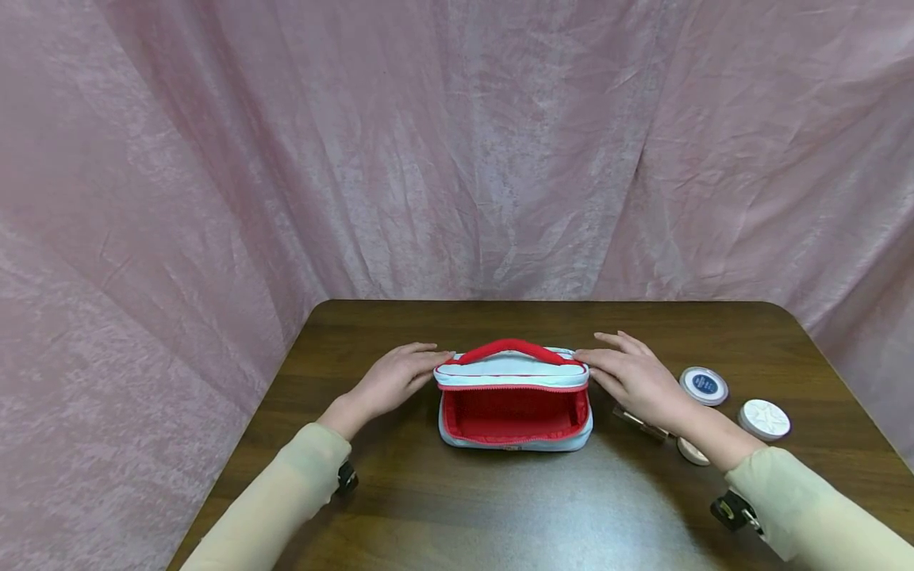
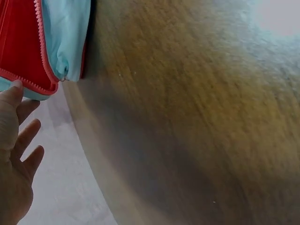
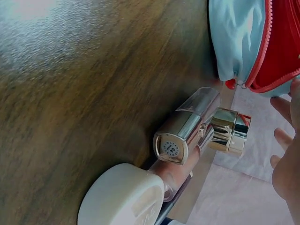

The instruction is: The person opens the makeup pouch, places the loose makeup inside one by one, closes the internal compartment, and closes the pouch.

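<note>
A light-blue cosmetic bag [image 1: 511, 369] with red piping, a red carry handle [image 1: 512, 346] and a red lining [image 1: 510, 412] stands on the table, its zipped front unfastened and facing me. My left hand [image 1: 400, 377] is at the upper left corner of the lid; in the left wrist view its thumb [image 2: 15, 93] lies on the red zip edge and the forefinger sits behind it. At the upper right corner, my right hand [image 1: 635, 382] holds the lid edge likewise, partly cropped in the right wrist view. The other fingers of both hands are spread.
Right of the bag, partly behind my right arm, lie a lipstick-like tube [image 3: 187, 124], a gold-capped item [image 3: 230, 131], a round case with a dark-blue label [image 1: 703, 386] and a white embossed round case [image 1: 765, 419]. Pink curtain [image 1: 500, 159] hangs behind the wooden table [image 1: 400, 507].
</note>
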A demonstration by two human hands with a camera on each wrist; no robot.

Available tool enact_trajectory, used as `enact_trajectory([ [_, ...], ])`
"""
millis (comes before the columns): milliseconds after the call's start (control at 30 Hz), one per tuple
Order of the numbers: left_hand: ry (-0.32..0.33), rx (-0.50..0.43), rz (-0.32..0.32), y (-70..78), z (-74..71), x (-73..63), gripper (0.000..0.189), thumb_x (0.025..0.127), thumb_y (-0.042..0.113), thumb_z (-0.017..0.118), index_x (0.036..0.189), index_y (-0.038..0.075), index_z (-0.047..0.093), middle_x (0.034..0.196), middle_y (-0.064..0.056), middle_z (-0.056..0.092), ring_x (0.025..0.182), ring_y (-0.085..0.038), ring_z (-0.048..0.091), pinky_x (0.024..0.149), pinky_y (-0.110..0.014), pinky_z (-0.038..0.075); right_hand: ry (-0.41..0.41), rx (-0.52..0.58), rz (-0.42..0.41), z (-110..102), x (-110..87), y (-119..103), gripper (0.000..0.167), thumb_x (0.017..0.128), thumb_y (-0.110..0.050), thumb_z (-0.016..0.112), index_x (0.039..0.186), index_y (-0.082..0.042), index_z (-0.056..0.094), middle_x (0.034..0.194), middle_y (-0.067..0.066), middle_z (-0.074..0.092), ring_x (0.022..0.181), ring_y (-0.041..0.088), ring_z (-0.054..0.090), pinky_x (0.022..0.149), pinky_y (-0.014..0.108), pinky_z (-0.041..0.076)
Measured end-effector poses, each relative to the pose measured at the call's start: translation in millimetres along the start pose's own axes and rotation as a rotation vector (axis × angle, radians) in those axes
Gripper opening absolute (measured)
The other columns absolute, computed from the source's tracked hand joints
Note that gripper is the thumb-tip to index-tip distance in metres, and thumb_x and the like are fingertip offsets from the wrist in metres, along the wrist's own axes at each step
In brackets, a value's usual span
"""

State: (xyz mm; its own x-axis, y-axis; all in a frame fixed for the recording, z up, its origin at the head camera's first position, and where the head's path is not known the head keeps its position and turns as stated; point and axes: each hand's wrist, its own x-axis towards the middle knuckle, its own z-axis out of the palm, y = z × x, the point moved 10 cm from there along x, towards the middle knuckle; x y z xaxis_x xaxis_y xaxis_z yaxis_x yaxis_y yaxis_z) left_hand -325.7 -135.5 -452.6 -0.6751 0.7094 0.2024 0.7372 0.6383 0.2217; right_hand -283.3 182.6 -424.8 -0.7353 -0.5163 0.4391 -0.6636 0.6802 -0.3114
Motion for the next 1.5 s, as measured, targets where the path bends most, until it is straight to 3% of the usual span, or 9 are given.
enact_trajectory([
  [267,-0.025,-0.113,-0.135,-10.5,-0.9,7.4,0.051,0.103,0.016,0.064,0.152,0.027,0.052,0.145,0.000,0.059,0.138,-0.024,0.049,0.112,-0.048,0.041,-0.018,0.090,0.156,0,5.4,16,0.031,0.104,-0.016,0.061,0.133,-0.017,0.070,0.132,0.007,0.067,0.139,0.039,0.043,0.111,0.065,0.027],
  [567,0.004,-0.212,-0.260,-21.6,-3.9,16.4,0.034,0.106,0.021,0.060,0.140,0.022,0.065,0.133,-0.001,0.066,0.126,-0.022,0.058,0.106,-0.046,0.047,0.046,0.173,0.274,-2,12.8,28,0.026,0.104,-0.012,0.060,0.125,0.000,0.070,0.136,0.027,0.058,0.130,0.043,0.050,0.104,0.062,0.041],
  [667,0.006,-0.238,-0.298,-26.3,-2.5,19.0,0.030,0.106,0.025,0.059,0.135,0.023,0.067,0.127,0.002,0.069,0.119,-0.019,0.062,0.102,-0.044,0.050,0.048,0.223,0.325,0,14.2,34,0.030,0.106,-0.015,0.058,0.128,0.003,0.068,0.135,0.028,0.059,0.130,0.044,0.049,0.105,0.061,0.041],
  [833,0.047,-0.304,-0.341,-30.9,-3.9,21.9,0.036,0.106,0.029,0.058,0.142,0.025,0.063,0.135,0.004,0.065,0.124,-0.015,0.061,0.104,-0.042,0.049,0.034,0.283,0.402,3,15.7,42,0.033,0.108,-0.020,0.053,0.130,0.001,0.066,0.130,0.024,0.061,0.127,0.041,0.050,0.105,0.061,0.040],
  [1033,0.118,-0.349,-0.378,-34.2,-7.8,26.6,0.036,0.106,0.031,0.058,0.141,0.022,0.064,0.135,0.004,0.066,0.127,-0.014,0.059,0.107,-0.040,0.046,0.031,0.309,0.440,6,19.4,47,0.034,0.110,-0.022,0.050,0.131,-0.001,0.065,0.120,0.019,0.067,0.110,0.034,0.056,0.100,0.056,0.043],
  [1233,0.152,-0.363,-0.426,-38.6,-8.0,31.0,0.031,0.107,0.031,0.057,0.134,0.020,0.068,0.127,0.003,0.069,0.120,-0.016,0.062,0.104,-0.041,0.048,0.014,0.410,0.500,12,19.6,52,0.034,0.109,-0.022,0.050,0.134,-0.001,0.062,0.099,0.013,0.066,0.071,0.023,0.058,0.071,0.034,0.048],
  [1333,0.170,-0.386,-0.436,-39.9,-8.1,32.9,0.027,0.107,0.030,0.056,0.128,0.019,0.070,0.120,0.002,0.070,0.113,-0.016,0.063,0.101,-0.041,0.049,0.017,0.430,0.504,14,20.5,53,0.032,0.108,-0.019,0.054,0.133,-0.001,0.062,0.109,0.014,0.069,0.085,0.025,0.062,0.079,0.034,0.050],
  [1433,0.191,-0.413,-0.440,-41.7,-7.8,34.6,0.025,0.107,0.027,0.057,0.124,0.018,0.072,0.115,0.002,0.071,0.108,-0.017,0.063,0.099,-0.040,0.049,0.028,0.429,0.502,14,22.1,54,0.032,0.106,-0.018,0.057,0.132,-0.001,0.063,0.123,0.016,0.069,0.109,0.029,0.061,0.095,0.044,0.049],
  [1500,0.201,-0.430,-0.442,-43.2,-7.1,35.6,0.024,0.107,0.026,0.057,0.123,0.016,0.072,0.114,0.001,0.071,0.106,-0.017,0.062,0.100,-0.039,0.049,0.032,0.428,0.502,14,23.4,55,0.032,0.106,-0.018,0.057,0.132,0.000,0.064,0.125,0.017,0.068,0.115,0.030,0.060,0.099,0.048,0.047],
])
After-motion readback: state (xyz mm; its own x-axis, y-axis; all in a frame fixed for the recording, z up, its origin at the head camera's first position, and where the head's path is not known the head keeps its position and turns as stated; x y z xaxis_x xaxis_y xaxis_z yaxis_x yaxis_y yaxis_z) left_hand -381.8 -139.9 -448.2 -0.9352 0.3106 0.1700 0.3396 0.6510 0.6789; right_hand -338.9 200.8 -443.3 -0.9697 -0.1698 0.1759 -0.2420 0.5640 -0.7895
